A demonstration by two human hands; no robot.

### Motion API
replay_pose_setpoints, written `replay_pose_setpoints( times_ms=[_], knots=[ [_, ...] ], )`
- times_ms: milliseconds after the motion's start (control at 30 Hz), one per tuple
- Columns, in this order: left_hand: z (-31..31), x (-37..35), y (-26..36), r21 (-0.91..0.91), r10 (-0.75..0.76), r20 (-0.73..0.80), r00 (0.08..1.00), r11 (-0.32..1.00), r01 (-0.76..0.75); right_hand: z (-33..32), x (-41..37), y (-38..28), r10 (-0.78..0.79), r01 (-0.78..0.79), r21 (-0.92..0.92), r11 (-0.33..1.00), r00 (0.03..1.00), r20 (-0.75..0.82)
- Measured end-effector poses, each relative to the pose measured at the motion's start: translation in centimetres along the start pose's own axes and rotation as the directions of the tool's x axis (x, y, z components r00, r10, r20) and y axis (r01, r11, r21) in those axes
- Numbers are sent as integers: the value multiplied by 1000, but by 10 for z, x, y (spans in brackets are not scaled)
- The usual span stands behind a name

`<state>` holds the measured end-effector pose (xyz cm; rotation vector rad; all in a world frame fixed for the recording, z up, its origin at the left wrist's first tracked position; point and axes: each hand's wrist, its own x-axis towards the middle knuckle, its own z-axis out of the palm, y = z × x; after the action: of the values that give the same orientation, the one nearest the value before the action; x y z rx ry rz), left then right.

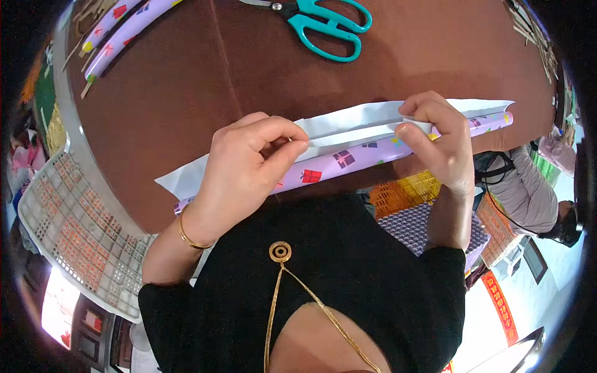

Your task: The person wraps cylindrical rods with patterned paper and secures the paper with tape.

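Observation:
A long roll of lilac wrapping paper (pixel 345 159) printed with gift boxes lies across the table in front of me, tilted up to the right. Its loose white edge (pixel 348 114) spreads out behind the roll. Along it runs a narrow white paper strip (pixel 357 136), drawn straight between my hands. At its left end my left hand (pixel 249 165) is closed, thumb and forefinger pinching it over the roll. My right hand (pixel 438 140) pinches the strip's other end near the roll's right part, fingers curled and thumb below.
Teal-handled scissors (pixel 326 26) lie at the table's far side. Two finished lilac rolls (pixel 127 38) with sticks poking out rest at the upper left, and thin sticks (pixel 533 37) at the upper right. A white plastic crate (pixel 81 227) stands left; a person (pixel 525 186) is at the right.

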<state>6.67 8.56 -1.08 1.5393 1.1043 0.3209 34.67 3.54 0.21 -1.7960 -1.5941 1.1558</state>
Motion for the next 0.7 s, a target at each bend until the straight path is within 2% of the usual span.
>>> replay_pose_setpoints(
  times_ms=[67, 200, 267, 400, 467, 567, 700],
  knots=[
    [4, 3, -1, -93, -29, -17, 999, 995, 27, -1, 1, 5, 26, -26, 23, 999, 1000, -13],
    [9, 9, -1, -146, -113, 7, 994, 983, 113, 1, 4, 16, 19, -21, -22, 1000, 996, -83],
    [10, 12, -2, -66, -87, 11, 996, 994, 88, 4, 6, 14, 40, -48, -58, 997, 992, -121],
    [14, 17, -3, -43, -133, 4, 991, 990, 133, 11, 10, 14, 19, -43, -134, 990, 984, -177],
    [11, 18, -4, 17, -122, -9, 992, 992, 122, 16, 13, 9, 97, -128, -143, 981, 973, -207],
    [11, 18, -6, 32, -129, -20, 991, 991, 129, 19, 14, 16, 27, -68, -176, 982, 974, -226],
    [13, 19, -7, 18, -124, -34, 992, 992, 125, 22, 13, 16, 39, -82, -177, 981, 971, -237]
  ],
)
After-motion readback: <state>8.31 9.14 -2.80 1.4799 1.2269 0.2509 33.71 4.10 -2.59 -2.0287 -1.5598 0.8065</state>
